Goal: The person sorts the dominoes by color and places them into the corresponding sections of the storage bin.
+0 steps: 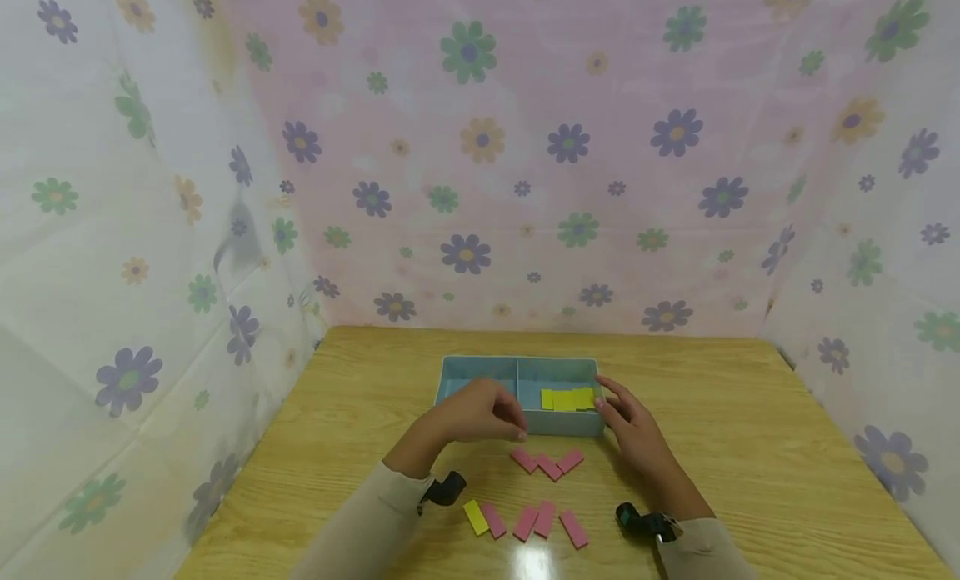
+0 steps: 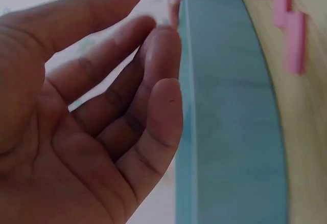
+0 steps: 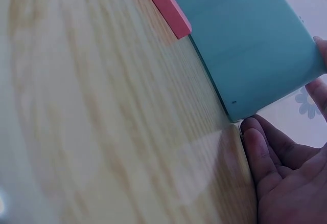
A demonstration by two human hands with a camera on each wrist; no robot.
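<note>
Two hands at the blue tray [image 1: 558, 424]: left hand [image 1: 480, 412] hovers over its left compartment, fingers relaxed, holding nothing; right hand [image 1: 633, 426] touches the right corner, fingers straight. Yellow tiles [image 1: 567, 398] lie just inside; pink tiles [image 1: 548, 464] on the table [image 1: 750, 447] just nearer.

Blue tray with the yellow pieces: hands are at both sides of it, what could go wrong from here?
1. The right hand rests at the corner of the blue tray; a nudge could slide it on the smooth table.
2. The pink pieces lie just before the tray's front wall, so a shifted tray or wrist may scatter them.
3. The left hand holds nothing.
</note>
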